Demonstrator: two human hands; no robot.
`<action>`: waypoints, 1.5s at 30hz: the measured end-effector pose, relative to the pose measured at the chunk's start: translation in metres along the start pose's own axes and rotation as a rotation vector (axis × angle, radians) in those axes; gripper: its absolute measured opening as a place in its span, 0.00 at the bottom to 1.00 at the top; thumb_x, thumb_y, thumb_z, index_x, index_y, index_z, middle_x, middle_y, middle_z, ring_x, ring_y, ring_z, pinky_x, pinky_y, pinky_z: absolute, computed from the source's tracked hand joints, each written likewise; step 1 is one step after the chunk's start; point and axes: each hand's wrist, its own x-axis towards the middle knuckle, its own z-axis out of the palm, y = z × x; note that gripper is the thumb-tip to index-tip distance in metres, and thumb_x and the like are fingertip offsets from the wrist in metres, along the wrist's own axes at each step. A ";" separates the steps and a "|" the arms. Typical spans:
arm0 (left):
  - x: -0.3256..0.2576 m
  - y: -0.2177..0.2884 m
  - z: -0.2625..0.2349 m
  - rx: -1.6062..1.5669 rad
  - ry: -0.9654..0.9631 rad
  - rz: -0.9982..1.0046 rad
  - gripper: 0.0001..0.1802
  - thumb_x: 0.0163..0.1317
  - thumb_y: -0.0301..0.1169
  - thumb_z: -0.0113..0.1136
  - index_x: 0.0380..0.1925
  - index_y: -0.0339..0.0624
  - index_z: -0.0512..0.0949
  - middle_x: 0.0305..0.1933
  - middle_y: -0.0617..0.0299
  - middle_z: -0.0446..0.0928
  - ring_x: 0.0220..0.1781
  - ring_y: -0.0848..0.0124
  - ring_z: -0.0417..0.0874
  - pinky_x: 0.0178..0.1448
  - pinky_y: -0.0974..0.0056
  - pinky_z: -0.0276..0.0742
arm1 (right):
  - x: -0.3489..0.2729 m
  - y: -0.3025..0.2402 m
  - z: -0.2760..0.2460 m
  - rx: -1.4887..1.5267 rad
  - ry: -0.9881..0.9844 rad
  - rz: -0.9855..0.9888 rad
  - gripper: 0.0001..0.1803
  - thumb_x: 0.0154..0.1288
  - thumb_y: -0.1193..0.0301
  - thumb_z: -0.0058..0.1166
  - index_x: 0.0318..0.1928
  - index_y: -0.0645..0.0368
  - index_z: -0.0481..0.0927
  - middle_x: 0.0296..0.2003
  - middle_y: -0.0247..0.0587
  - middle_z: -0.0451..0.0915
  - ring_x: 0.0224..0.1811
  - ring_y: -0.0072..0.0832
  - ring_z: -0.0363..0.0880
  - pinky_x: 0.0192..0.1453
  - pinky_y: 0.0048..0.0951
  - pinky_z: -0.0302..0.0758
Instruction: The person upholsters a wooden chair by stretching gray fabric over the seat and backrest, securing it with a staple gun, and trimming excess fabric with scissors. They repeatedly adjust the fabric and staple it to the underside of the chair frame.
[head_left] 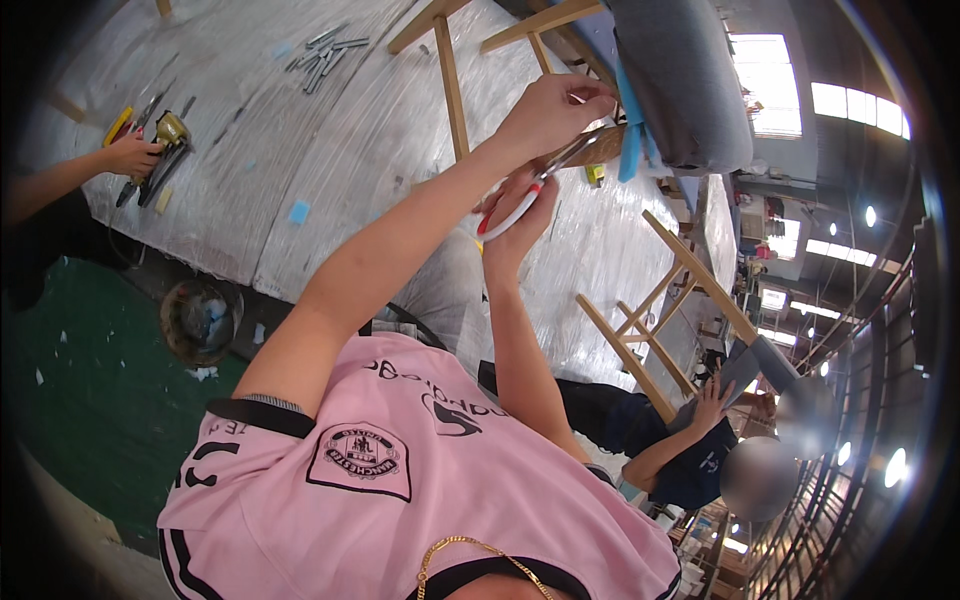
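Observation:
My right hand (522, 222) is closed around scissors (512, 216) with white and red handles. Their metal blades point up toward the chair's wooden part (602, 148). Just beyond, my left hand (560, 108) is bent in a pinch at the chair's underside; what its fingertips hold is too small to make out. Beside those fingertips hang light blue fabric strips (630, 125) along the edge of a grey upholstered chair (685, 85). The chair lies tipped over, its wooden legs (450, 85) sticking out to the left.
Plastic film covers the worktable (330, 150), where a pile of metal staple strips (325, 58) lies. At the left a co-worker's hand (130, 155) grips a staple gun (170, 130). A bucket (200, 320) stands below the edge. On the right, another person handles a second chair (700, 275).

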 end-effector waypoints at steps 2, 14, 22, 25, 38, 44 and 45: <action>-0.002 0.006 0.001 0.112 0.082 0.134 0.27 0.66 0.49 0.67 0.60 0.48 0.82 0.58 0.51 0.83 0.62 0.59 0.82 0.66 0.55 0.76 | -0.019 0.007 -0.014 -0.046 -0.042 0.080 0.21 0.80 0.64 0.53 0.63 0.64 0.70 0.29 0.33 0.75 0.20 0.16 0.73 0.24 0.22 0.75; 0.088 0.065 0.060 0.781 -0.262 1.078 0.39 0.72 0.63 0.49 0.74 0.53 0.67 0.81 0.39 0.52 0.84 0.36 0.42 0.81 0.28 0.32 | -0.037 -0.022 -0.228 -0.033 -0.050 0.431 0.22 0.78 0.62 0.55 0.63 0.64 0.76 0.27 0.28 0.75 0.22 0.14 0.72 0.28 0.20 0.73; 0.158 0.108 0.106 1.164 -0.696 1.010 0.62 0.50 0.56 0.75 0.80 0.48 0.52 0.83 0.40 0.48 0.85 0.41 0.42 0.84 0.34 0.36 | 0.063 -0.128 -0.272 -0.464 -0.157 -0.035 0.30 0.76 0.47 0.57 0.58 0.63 0.76 0.26 0.28 0.71 0.21 0.13 0.71 0.25 0.18 0.67; 0.170 0.118 0.112 1.339 -0.722 1.037 0.64 0.51 0.41 0.78 0.82 0.49 0.47 0.84 0.45 0.47 0.86 0.46 0.43 0.86 0.41 0.41 | 0.094 -0.146 -0.272 -0.511 -0.216 -0.043 0.28 0.76 0.49 0.57 0.58 0.63 0.76 0.27 0.27 0.70 0.24 0.16 0.72 0.31 0.21 0.73; 0.192 0.100 0.143 1.313 -0.693 1.019 0.58 0.56 0.40 0.74 0.81 0.50 0.47 0.84 0.47 0.48 0.86 0.47 0.42 0.86 0.41 0.36 | 0.181 -0.167 -0.285 -0.730 -0.363 0.185 0.30 0.75 0.43 0.56 0.56 0.59 0.80 0.24 0.26 0.69 0.23 0.16 0.72 0.30 0.22 0.70; 0.192 0.104 0.136 1.257 -0.674 1.018 0.56 0.58 0.42 0.73 0.81 0.51 0.48 0.84 0.47 0.48 0.86 0.47 0.43 0.86 0.40 0.36 | 0.187 -0.174 -0.293 -0.755 -0.404 0.192 0.31 0.74 0.41 0.56 0.57 0.57 0.81 0.24 0.26 0.69 0.22 0.16 0.71 0.29 0.22 0.68; 0.194 0.104 0.135 1.242 -0.662 1.046 0.57 0.58 0.42 0.73 0.81 0.51 0.48 0.84 0.47 0.48 0.86 0.47 0.43 0.86 0.40 0.36 | 0.190 -0.175 -0.294 -0.764 -0.403 0.175 0.31 0.74 0.41 0.56 0.57 0.56 0.81 0.24 0.26 0.69 0.22 0.16 0.71 0.29 0.22 0.68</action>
